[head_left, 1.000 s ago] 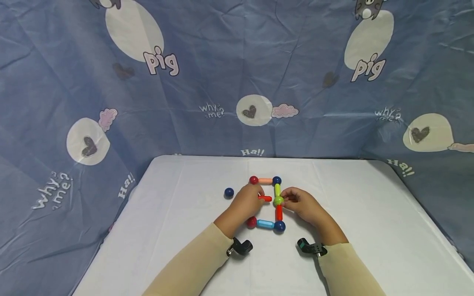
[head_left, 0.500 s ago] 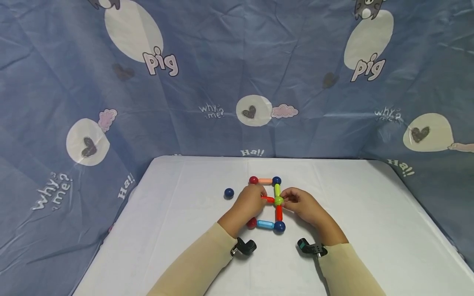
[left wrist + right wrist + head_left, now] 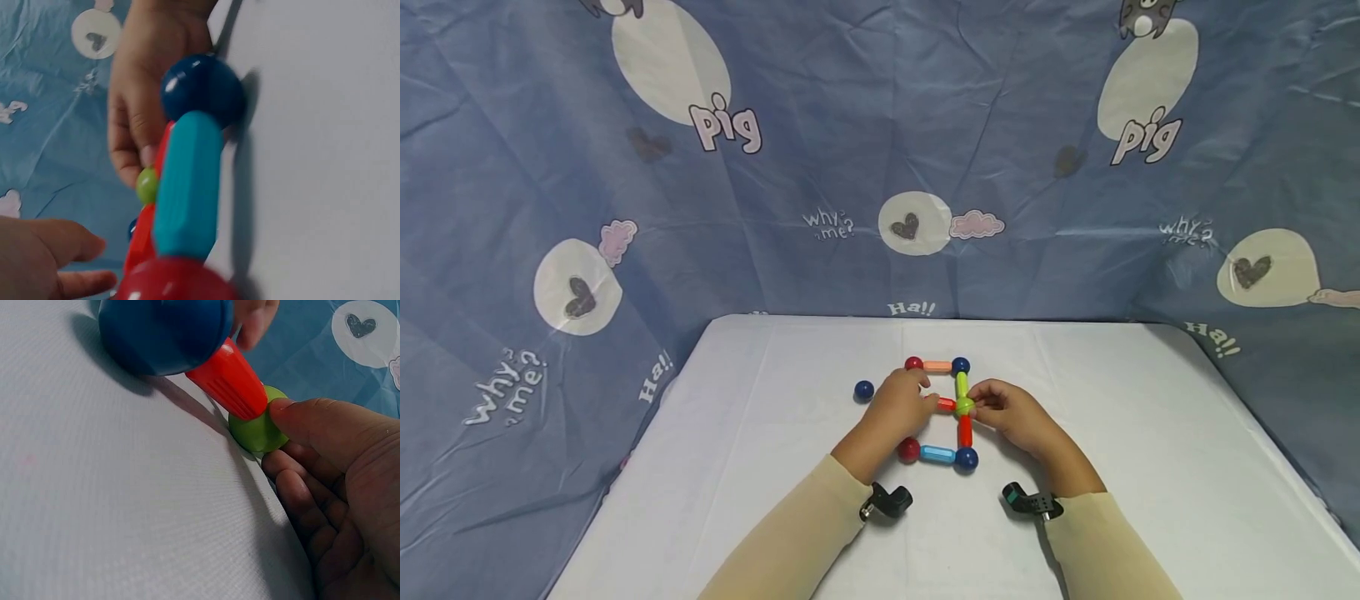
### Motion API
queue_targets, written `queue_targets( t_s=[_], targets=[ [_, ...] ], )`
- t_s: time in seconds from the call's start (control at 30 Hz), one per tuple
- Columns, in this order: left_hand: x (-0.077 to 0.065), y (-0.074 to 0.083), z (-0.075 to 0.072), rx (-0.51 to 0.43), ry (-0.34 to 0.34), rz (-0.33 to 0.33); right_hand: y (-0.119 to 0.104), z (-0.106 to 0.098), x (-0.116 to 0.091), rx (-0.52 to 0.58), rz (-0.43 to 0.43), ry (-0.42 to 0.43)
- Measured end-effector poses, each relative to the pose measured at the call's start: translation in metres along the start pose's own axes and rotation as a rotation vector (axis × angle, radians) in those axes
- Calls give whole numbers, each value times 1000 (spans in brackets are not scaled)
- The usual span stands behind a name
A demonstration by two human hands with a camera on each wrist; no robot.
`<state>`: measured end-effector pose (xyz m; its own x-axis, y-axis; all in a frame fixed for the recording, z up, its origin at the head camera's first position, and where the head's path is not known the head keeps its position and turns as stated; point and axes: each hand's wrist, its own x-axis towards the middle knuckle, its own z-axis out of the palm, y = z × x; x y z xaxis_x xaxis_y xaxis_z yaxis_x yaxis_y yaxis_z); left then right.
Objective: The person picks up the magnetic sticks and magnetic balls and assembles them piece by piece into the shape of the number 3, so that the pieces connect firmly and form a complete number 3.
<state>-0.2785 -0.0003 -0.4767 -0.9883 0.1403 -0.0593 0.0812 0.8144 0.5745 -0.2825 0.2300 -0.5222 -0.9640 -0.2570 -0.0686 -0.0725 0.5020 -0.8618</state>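
My right hand (image 3: 1018, 417) pinches a green ball (image 3: 964, 407) of a magnetic stick-and-ball frame on the table. A short red stick (image 3: 947, 404) points left from that ball, its far end hidden behind my left hand (image 3: 891, 408). In the left wrist view the thumb and a finger (image 3: 84, 284) of that hand stand apart, gripping nothing visible. From the green ball a lime stick (image 3: 962, 385) runs to the far blue ball (image 3: 960, 365). Another red stick (image 3: 231, 381) runs to the near blue ball (image 3: 164, 334).
An orange stick (image 3: 937, 366) links the far blue ball to a red ball (image 3: 913, 363). A light blue stick (image 3: 189, 187) joins the near blue ball and another red ball (image 3: 175, 281). One loose blue ball (image 3: 864, 391) lies left of my left hand on the white tabletop (image 3: 775, 467).
My left hand brought the red stick rightward until it met the green ball, then loosened its fingers and drew back slightly left. My right hand stayed at the green ball.
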Motion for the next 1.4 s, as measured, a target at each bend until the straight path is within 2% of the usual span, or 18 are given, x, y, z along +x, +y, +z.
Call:
queue_targets(
  t_s=[0.27, 0.43, 0.6, 0.7, 0.9, 1.13, 1.4],
  targets=[
    [-5, -30, -30, -86, 161, 43, -2, -1, 0, -13, -13, -2],
    [-8, -54, -44, -96, 219, -3, -3, -2, 1, -16, -6, -5],
    [-3, -78, -55, -100, 187, -80, -3, -2, 1, -12, 7, 7],
    [0, -90, -58, -123, 146, -86, -3, -1, 1, -5, 8, 4],
    [4, -104, -56, -170, 101, -21, -3, -1, 3, -2, 8, 3],
    [4, -111, -49, -168, 33, 34, -3, 0, 2, -2, 22, 4],
    [4, -112, -43, -119, 36, 54, 1, 1, 2, -10, 29, 7]
  ],
)
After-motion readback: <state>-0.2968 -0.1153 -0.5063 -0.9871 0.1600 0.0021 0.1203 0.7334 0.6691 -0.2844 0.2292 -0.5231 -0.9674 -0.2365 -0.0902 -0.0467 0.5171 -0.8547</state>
